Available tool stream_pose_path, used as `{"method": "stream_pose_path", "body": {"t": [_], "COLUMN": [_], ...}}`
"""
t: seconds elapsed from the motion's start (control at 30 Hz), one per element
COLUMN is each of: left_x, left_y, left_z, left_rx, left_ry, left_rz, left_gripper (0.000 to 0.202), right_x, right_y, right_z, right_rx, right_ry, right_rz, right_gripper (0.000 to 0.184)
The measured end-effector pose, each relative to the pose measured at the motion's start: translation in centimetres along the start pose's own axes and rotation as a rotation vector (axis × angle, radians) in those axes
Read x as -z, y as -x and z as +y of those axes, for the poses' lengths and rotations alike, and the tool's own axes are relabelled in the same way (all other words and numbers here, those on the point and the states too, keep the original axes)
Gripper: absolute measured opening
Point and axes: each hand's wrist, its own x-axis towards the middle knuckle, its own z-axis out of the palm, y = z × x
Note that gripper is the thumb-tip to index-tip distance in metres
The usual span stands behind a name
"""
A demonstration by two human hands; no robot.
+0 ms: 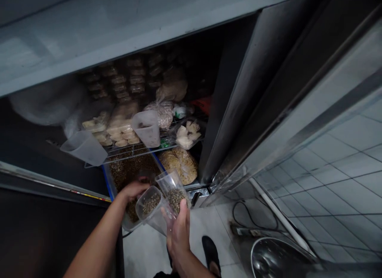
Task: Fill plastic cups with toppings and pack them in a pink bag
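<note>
**Right hand [179, 232] clasps two clear plastic cups [155, 219] of small grains**

Nearest, a black shoe [210, 252] stands on the pale tiled floor [146, 250], with a round, shiny metal object [276, 258] to its right. Slightly farther, the person's right hand is wrapped around the two cups, thumb along the right one; they tilt side by side, each partly filled with small greenish-brown grains [151, 205]. Left of the cups, the left hand [135, 189] reaches over a clear plastic tub with a blue rim [106, 182], which holds more brownish grains. Its fingers are blurred and dark, so whether they pinch or spread cannot be told.

Beyond, right of the tub, lies a clear bag of yellowish pieces [182, 164]. Above them runs a metal wire shelf [134, 153], where two frosted plastic containers lean at the front, one left [85, 148] and one right [149, 130]. Behind and between them sit clear bags of pale food [122, 130]. Farthest, stacked packs [137, 77] fade into the dark grey cabinet.
</note>
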Motion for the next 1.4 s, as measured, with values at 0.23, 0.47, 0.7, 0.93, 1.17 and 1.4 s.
{"method": "stream_pose_path", "body": {"t": [0.23,0.47,0.7,0.93,1.17,1.4], "left_x": [5.2,1.9,-0.2,-1.6,-1.0,3.0], "left_y": [3.7,7.6,7.6,7.9,7.9,4.8], "left_z": [7.6,13.0,12.5,13.3,13.5,9.4], "left_rx": [-0.085,-0.272,-0.197,-0.22,-0.236,-0.159], "left_ry": [-0.278,-0.709,-0.82,-0.991,-0.888,-0.845], "left_rz": [0.026,-0.224,-0.285,-0.185,-0.258,-0.016], "left_gripper": [0.032,0.024,0.027,0.032,0.025,0.027], "right_x": [-0.3,-0.7,-0.9,-0.6,-0.4,-0.1], "right_y": [0.2,0.6,0.7,0.2,-0.1,-0.2], "right_z": [-0.3,-0.7,-0.8,-0.1,0.4,0.5], "right_rx": [0.016,0.008,0.008,0.022,0.04,0.092], "right_ry": [0.044,0.051,0.053,0.007,0.037,0.047], "right_rz": [-0.02,-0.012,-0.017,-0.077,-0.037,-0.039], "right_gripper": [0.075,0.07,0.066,0.065,0.067,0.063]}}
